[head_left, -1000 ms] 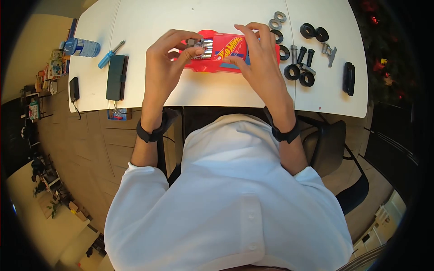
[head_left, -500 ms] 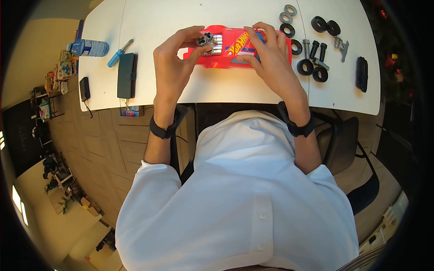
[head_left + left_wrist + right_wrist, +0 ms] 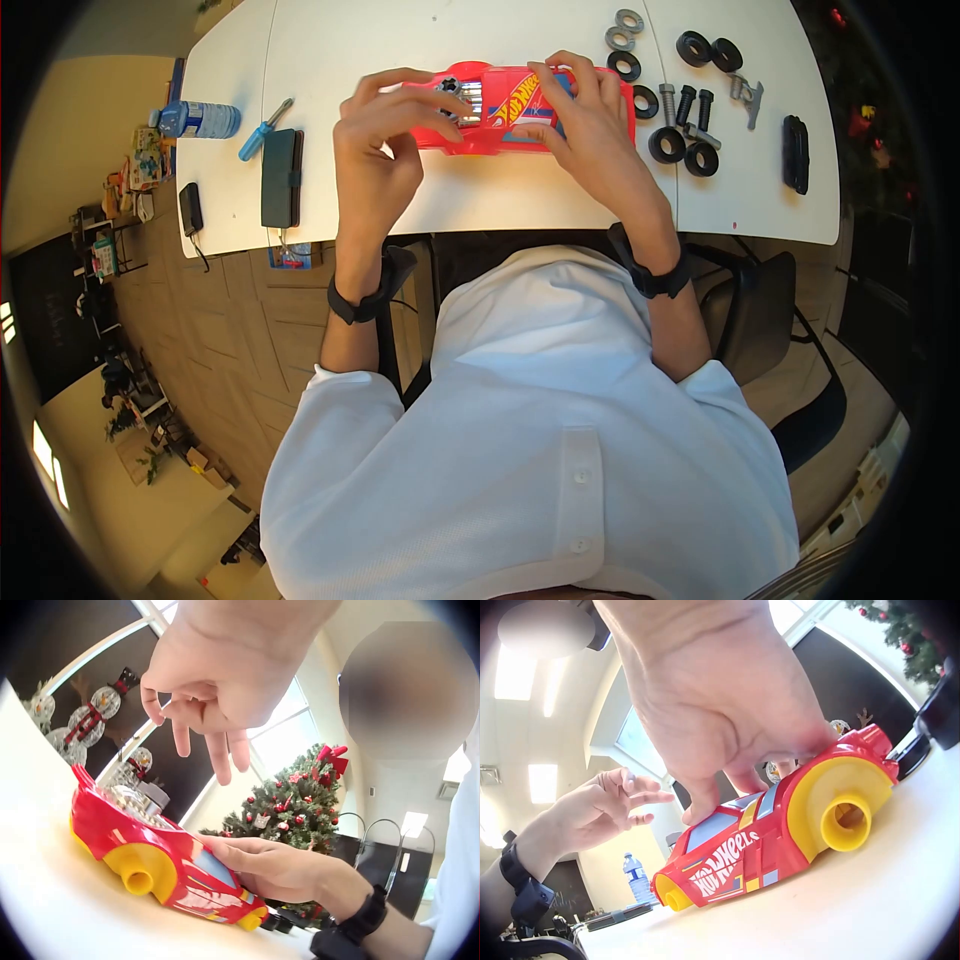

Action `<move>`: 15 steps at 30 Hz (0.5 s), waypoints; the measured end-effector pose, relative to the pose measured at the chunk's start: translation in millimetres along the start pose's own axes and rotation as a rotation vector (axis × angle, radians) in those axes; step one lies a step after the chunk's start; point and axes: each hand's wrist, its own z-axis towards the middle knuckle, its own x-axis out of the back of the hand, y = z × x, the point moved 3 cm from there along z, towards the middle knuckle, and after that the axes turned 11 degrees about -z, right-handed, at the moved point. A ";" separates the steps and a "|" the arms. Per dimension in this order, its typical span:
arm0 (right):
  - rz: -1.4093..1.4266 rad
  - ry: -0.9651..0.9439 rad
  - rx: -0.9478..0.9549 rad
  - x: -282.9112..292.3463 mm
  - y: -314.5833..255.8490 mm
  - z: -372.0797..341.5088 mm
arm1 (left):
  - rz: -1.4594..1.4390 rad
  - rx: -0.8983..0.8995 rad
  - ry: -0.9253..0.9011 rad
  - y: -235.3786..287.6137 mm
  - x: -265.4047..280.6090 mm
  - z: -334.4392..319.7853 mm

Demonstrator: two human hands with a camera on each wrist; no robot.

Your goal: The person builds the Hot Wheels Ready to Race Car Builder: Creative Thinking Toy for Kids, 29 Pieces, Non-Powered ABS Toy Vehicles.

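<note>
A red toy car (image 3: 490,140) lies on the white table, its yellow wheel hubs (image 3: 137,879) without tyres. My right hand (image 3: 605,150) grips its body from above, thumb on the near side and fingers over the far side. Spread above the silver engine section, my left hand (image 3: 375,150) holds nothing; the left wrist view shows a gap between its fingers (image 3: 217,754) and the car. On that section sits a round grey part (image 3: 155,795), partly behind the left fingers in the head view.
Right of the car are black tyres (image 3: 667,144), grey rings (image 3: 620,39), bolts (image 3: 687,105), a grey wrench-like piece (image 3: 754,105) and a black case (image 3: 795,155). On the left stand or lie a bottle (image 3: 205,120), a blue screwdriver (image 3: 254,142), a dark wallet-like case (image 3: 281,180) and a small black device (image 3: 191,208).
The left thumb and fingers have let go of the grey part, which stays on the engine section. The left hand has opened and lifted slightly; the right hand keeps its grip on the car.
</note>
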 end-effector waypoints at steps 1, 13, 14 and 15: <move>0.011 0.007 0.003 -0.4 0.0 -0.7 | -0.001 0.000 -0.002 4.1 -2.5 1.8; -0.017 0.047 -0.020 -3.3 -2.4 -1.7 | 0.303 0.097 -0.059 4.5 -21.9 -3.2; -0.022 0.063 -0.013 -3.4 -2.3 -1.9 | 0.306 0.093 0.009 6.4 -21.9 -1.2; -0.033 0.068 -0.026 -2.8 -1.8 -1.9 | 0.270 0.184 0.075 4.9 -23.0 1.1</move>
